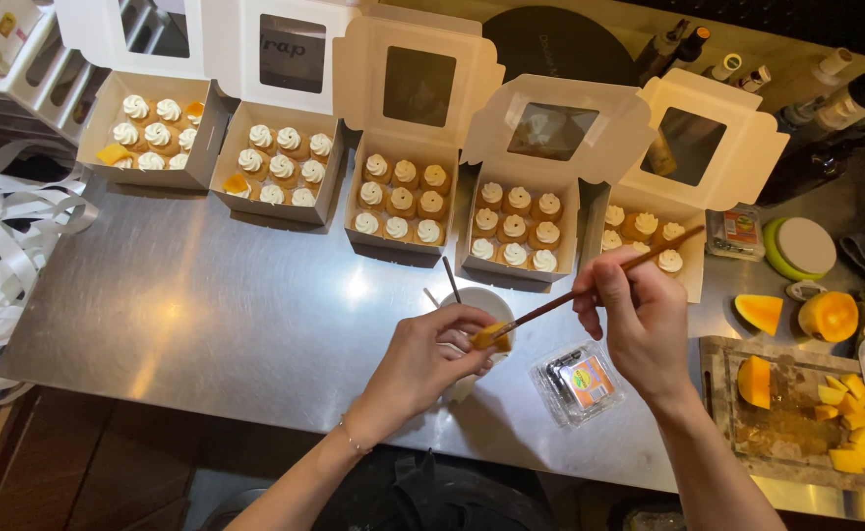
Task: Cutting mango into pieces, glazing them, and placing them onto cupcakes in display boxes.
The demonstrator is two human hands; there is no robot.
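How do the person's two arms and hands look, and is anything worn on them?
Both forearms are bare, with no sleeves in view and no gloves. The left hand has a thin bracelet at the wrist. The right hand shows no ring, watch or bracelet. The fingernails look short and unpainted.

Warm, fairly bright light falls from overhead onto the brushed stainless steel bench [206, 315], leaving a soft glare patch near its middle, just before the row of open white cardboard boxes [398, 197]. The far right corner and the floor below the near edge sink into dark shadow. Focus is sharp overall; wide-angle distortion bends the bench edges, and the glossy white ribbon [0, 246] at left looks slightly overexposed.
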